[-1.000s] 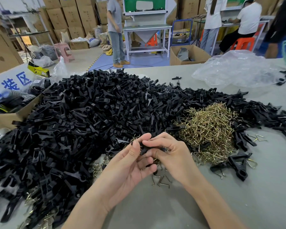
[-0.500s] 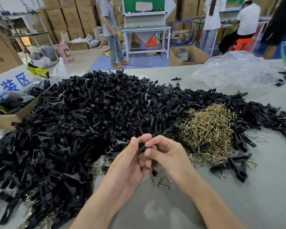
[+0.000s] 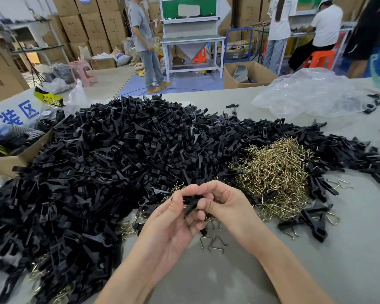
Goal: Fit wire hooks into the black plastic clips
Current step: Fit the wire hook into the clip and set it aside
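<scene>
Black plastic clip [image 3: 190, 206] pinched in the fingers of my left hand [image 3: 171, 229] and right hand [image 3: 228, 205]; heaped loose black clips [image 3: 119, 161] and brass-coloured wire hooks [image 3: 276, 172] suggest most work remains.

Between left hand [image 3: 171, 227] and right hand [image 3: 226, 207], black clip [image 3: 191, 205] now more exposed, tilted diagonally; left thumb raised.
</scene>
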